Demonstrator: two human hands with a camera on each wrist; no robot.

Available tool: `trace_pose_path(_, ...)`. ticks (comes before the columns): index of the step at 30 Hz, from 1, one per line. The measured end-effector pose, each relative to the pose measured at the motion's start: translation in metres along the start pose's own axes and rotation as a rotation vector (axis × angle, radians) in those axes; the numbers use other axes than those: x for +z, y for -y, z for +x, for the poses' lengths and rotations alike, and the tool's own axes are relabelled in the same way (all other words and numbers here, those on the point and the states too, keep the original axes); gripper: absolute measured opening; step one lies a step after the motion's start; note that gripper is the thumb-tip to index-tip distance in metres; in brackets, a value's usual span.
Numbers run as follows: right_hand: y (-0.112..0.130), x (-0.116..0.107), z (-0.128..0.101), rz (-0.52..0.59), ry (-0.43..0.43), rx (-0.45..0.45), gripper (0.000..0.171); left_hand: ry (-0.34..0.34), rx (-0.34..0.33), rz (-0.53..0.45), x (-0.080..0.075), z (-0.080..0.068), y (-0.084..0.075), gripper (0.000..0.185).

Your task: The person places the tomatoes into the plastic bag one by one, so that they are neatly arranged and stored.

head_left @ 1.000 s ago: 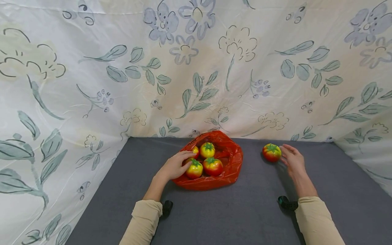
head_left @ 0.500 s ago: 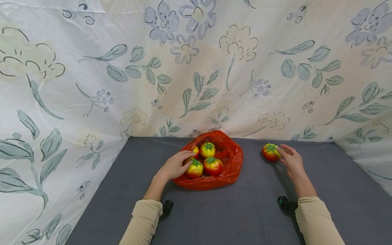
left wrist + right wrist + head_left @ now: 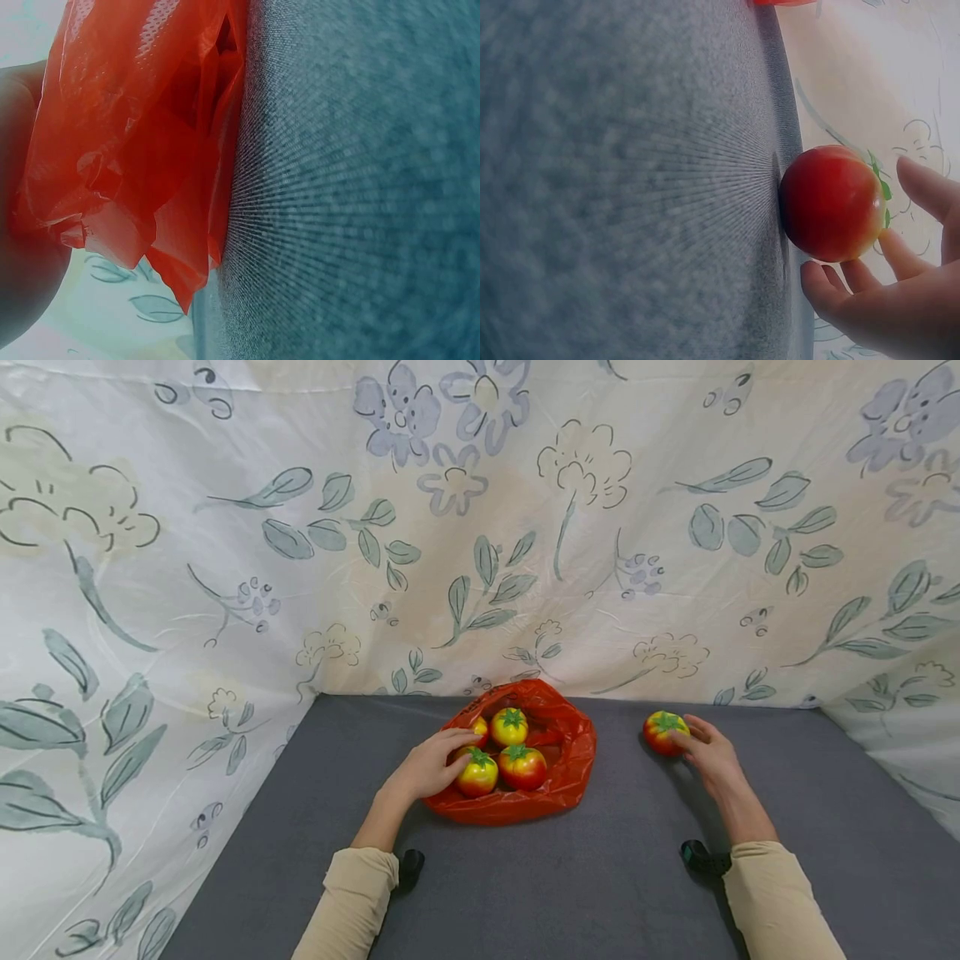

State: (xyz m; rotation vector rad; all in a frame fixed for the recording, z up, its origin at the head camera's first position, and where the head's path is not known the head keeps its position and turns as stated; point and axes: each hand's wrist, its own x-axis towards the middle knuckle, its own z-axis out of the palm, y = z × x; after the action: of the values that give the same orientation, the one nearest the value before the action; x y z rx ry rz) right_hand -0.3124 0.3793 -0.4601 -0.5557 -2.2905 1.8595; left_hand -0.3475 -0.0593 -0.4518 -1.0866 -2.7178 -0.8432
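In the head view, a red plastic bag (image 3: 577, 752) lies with its mouth spread, left of centre, and holds several red-and-yellow tomatoes (image 3: 522, 767) with green leafy tops. My left hand (image 3: 427, 768) holds the bag's left rim, its thumb beside the nearest tomato; its fingertips are partly hidden. In the left wrist view, the crumpled bag (image 3: 135, 127) hangs against the hand. A single tomato (image 3: 663, 732) sits on the table at the right. My right hand (image 3: 716, 756) is spread at its right side; in the right wrist view, the thumb is apart from the tomato (image 3: 829, 202).
A dark grey cloth covers the table (image 3: 555, 885). Floral fabric (image 3: 480, 527) hangs upright behind the table and along its sides. Dark wrist cameras sit on both wrists, the right one (image 3: 705, 858) near the sleeve's cuff.
My right hand has moved slightly left, from beside the single tomato to around its right side, with the thumb now over its near side. The left hand and the bag have stayed put.
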Motion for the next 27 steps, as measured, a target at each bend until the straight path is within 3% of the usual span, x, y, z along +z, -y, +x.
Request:
trace_pose_path(19, 0.0, 0.002, 0.003, -0.08, 0.037, -0.009, 0.08, 0.005, -0.014, -0.013, 0.0, 0.001, 0.002, 0.038)
trace_pose_path(27, -0.001, 0.001, 0.01, -0.137, 0.014, -0.004, 0.081, 0.002, 0.0, -0.007, 0.001, 0.002, 0.002, 0.038)
